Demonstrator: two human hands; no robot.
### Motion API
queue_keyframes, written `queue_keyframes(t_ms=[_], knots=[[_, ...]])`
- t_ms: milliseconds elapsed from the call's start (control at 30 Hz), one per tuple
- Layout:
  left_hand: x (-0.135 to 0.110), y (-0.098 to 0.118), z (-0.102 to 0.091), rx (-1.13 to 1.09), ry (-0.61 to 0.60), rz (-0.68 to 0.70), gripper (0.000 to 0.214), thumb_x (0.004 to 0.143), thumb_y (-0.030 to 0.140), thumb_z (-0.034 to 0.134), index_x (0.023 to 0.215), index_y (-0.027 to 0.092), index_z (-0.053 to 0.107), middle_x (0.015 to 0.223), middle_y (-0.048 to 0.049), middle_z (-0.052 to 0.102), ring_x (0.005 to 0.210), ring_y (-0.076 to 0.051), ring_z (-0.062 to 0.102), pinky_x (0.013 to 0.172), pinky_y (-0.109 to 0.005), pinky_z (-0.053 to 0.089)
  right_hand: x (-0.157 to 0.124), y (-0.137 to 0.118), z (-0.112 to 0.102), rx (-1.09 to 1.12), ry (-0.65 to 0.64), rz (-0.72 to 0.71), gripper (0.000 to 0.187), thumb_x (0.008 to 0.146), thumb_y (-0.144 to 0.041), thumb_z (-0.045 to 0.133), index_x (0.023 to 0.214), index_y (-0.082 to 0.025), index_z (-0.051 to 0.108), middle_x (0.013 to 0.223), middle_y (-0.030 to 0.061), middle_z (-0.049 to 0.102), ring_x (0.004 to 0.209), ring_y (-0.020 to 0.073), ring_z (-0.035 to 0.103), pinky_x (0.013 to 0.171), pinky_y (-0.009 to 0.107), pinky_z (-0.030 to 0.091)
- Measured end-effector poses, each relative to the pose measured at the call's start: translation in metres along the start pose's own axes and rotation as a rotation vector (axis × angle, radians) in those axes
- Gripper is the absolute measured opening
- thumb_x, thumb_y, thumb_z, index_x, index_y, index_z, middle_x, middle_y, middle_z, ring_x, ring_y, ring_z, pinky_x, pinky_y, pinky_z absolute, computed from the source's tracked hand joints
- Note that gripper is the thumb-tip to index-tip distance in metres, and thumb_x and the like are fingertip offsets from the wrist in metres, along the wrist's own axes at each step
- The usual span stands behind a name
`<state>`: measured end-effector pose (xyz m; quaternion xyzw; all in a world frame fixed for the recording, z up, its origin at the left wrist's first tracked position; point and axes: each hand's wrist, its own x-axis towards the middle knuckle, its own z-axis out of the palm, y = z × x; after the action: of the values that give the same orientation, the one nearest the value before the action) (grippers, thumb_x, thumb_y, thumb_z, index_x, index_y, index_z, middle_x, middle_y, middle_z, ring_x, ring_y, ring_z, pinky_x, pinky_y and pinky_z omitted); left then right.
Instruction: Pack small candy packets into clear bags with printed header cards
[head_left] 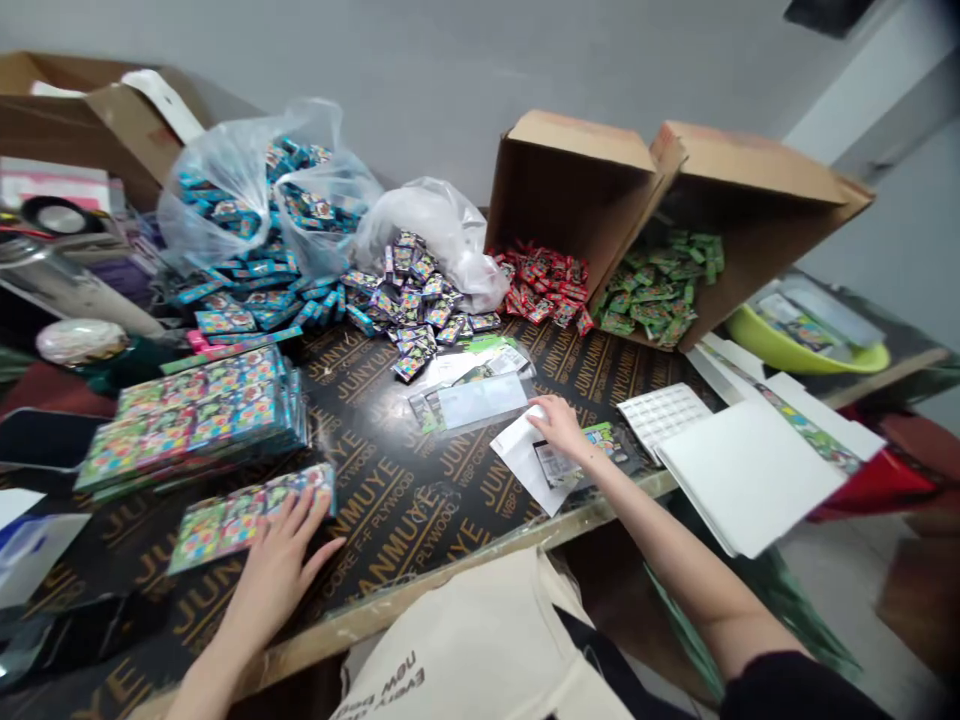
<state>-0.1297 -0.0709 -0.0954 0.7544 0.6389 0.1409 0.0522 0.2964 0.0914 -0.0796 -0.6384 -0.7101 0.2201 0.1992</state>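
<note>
My left hand (pixel 289 545) lies with fingers spread on a flat pack of small colourful packets (pixel 225 522) near the table's front edge. To its upper left is a stack of similar packs (pixel 195 410). My right hand (pixel 562 428) has its fingers bent together at the upper edge of a white card (pixel 517 455), with thumb and fingertips closed on it. A small clear sleeve with a dark printed frame (pixel 555 467) lies partly over that card, under the wrist. Just beyond the fingertips, a clear plastic sleeve (pixel 484 402) rests on some printed cards.
Blue packets (pixel 255 300) spill from a clear bag at the back left, beside purple packets (pixel 420 300). Two tipped cartons hold red packets (pixel 544 285) and green packets (pixel 660 285). White cards (pixel 750 470) overhang the right edge, near a yellow-green basin (pixel 795 345).
</note>
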Motion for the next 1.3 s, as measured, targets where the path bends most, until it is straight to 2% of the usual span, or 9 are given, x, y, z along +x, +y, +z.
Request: queue_keyframes(t_ms=[133,333,433,567,767,900,1033,1200,1300], knots=[[-0.002,-0.03,0.017,0.084,-0.037,-0.08,0.053,0.086,0.042,0.031,0.134,0.019,0.032,0.141,-0.0138,0.031,0.132,-0.031,0.019,0.102,-0.057,0.017,0.003,0.032,0.002,0.004,0.027,0.119,0.037,0.075,-0.028,0.054,0.11,-0.017,0.054,0.083,0.0062,0.063,0.083,0.0215,0.056,0.078,0.035,0.039],[0.018,-0.038,0.008,0.086,0.076,-0.167,0.061,0.083,0.054,0.026,0.116,0.01,0.051,0.13,-0.0223,0.042,0.123,-0.036,0.036,0.098,-0.056,0.025,0.005,0.058,0.002,0.029,0.035,0.224,0.038,0.065,-0.018,0.06,0.102,-0.02,0.058,0.063,-0.0032,0.06,0.064,0.0148,0.057,0.067,0.026,0.039],[0.047,-0.005,0.006,-0.087,0.126,-0.12,0.054,0.08,0.054,0.036,0.109,0.012,0.055,0.126,-0.0191,0.048,0.116,-0.03,0.045,0.097,-0.046,0.034,0.01,0.06,-0.002,0.026,0.088,0.26,0.04,0.064,-0.021,0.061,0.104,-0.02,0.057,0.071,0.0,0.062,0.073,0.0177,0.057,0.069,0.028,0.038],[0.099,0.065,0.023,-0.401,-0.002,-0.064,0.039,0.076,0.046,0.049,0.101,0.017,0.061,0.123,-0.0121,0.053,0.115,-0.027,0.046,0.099,-0.043,0.033,0.031,0.041,0.005,0.062,0.175,0.266,0.054,0.065,-0.037,0.063,0.116,-0.023,0.05,0.089,0.0045,0.061,0.089,0.0226,0.054,0.076,0.033,0.035],[0.143,0.121,0.061,-0.644,-0.131,-0.07,0.039,0.065,0.034,0.065,0.101,0.018,0.063,0.124,-0.0145,0.052,0.118,-0.03,0.044,0.1,-0.044,0.031,0.065,0.0,0.016,0.262,0.248,0.22,0.048,0.053,-0.027,0.071,0.098,-0.018,0.06,0.06,-0.0034,0.058,0.069,0.0196,0.056,0.073,0.036,0.038],[0.139,0.129,0.058,-0.949,-0.051,-0.257,0.058,0.059,0.039,0.072,0.111,0.018,0.057,0.133,-0.0152,0.042,0.127,-0.032,0.03,0.105,-0.046,0.019,0.062,-0.033,0.007,0.467,0.322,0.073,0.023,0.07,-0.033,0.057,0.079,-0.012,0.062,0.07,0.005,0.064,0.069,0.0187,0.059,0.069,0.032,0.045],[0.13,0.143,0.021,-1.73,-0.027,-0.621,0.07,0.065,0.055,0.062,0.125,0.024,0.042,0.127,-0.0119,0.05,0.118,-0.029,0.045,0.099,-0.045,0.031,0.01,-0.087,0.01,0.624,0.323,-0.156,0.018,0.081,-0.03,0.05,0.084,-0.016,0.062,0.088,0.0071,0.067,0.083,0.0185,0.062,0.078,0.032,0.047],[0.12,0.14,-0.03,-2.384,-0.167,-0.537,0.079,0.07,0.068,0.043,0.121,0.008,0.046,0.113,-0.0181,0.058,0.1,-0.029,0.058,0.089,-0.043,0.043,-0.073,-0.135,0.031,0.426,-0.056,-1.092,0.021,0.083,-0.023,0.053,0.103,-0.019,0.059,0.104,0.0084,0.065,0.103,0.0194,0.056,0.093,0.037,0.042],[0.107,0.131,-0.038,-2.394,-0.187,-0.558,0.071,0.074,0.061,0.044,0.119,0.007,0.049,0.107,-0.0162,0.062,0.093,-0.027,0.061,0.085,-0.04,0.046,-0.077,-0.146,0.031,0.337,-0.097,-1.142,0.049,0.071,-0.046,0.064,0.11,-0.017,0.054,0.113,0.0131,0.059,0.109,0.0246,0.051,0.096,0.042,0.038]])
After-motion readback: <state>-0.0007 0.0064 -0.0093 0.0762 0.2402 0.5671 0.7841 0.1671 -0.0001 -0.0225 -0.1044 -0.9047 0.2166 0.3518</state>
